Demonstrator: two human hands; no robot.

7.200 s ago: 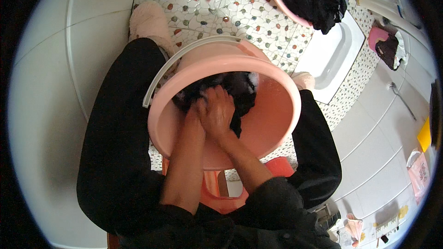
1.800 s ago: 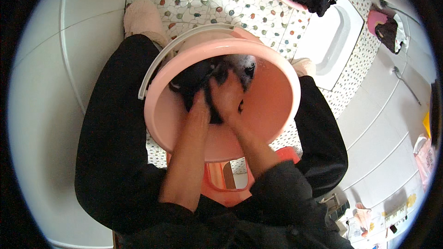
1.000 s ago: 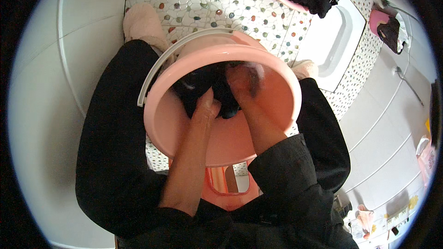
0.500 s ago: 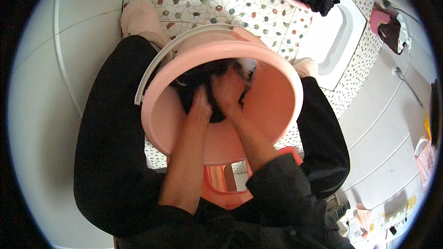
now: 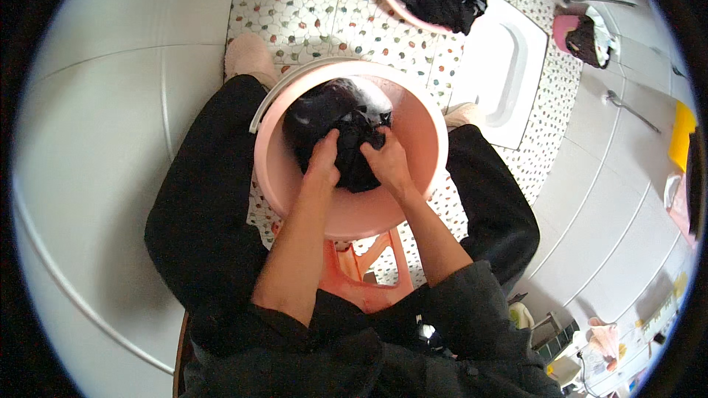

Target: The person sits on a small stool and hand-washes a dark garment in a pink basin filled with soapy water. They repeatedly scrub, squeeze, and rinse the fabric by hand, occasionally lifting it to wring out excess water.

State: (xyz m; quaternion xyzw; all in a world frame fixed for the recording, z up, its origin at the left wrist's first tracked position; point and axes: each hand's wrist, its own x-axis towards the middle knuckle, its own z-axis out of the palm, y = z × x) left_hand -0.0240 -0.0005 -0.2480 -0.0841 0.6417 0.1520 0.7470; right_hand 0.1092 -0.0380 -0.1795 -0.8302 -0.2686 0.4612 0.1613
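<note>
Between my knees stands a pink bucket [image 5: 435,177], its pale handle resting against the far left of the rim. Wet black cloth [image 5: 352,151] lies bunched inside it, with whitish suds [image 5: 372,99] at the far right of the cloth. My left hand [image 5: 323,158] is closed round the near left side of the cloth. On the right side of the same bunch, my right hand [image 5: 389,158] grips a fold, thumb on top. The fingertips of both hands are hidden in the fabric.
A pink basin [image 5: 402,7] heaped with black clothes sits beyond the bucket, beside a white squat toilet [image 5: 505,74]. An orange plastic stool [image 5: 369,295] is under the bucket's near side. A pink bin [image 5: 566,29] stands at the far right wall.
The bucket has tipped more upright, showing more of the cloth and suds. My hands, blurred and close together before, are now apart and gripping the cloth. The view has shifted.
</note>
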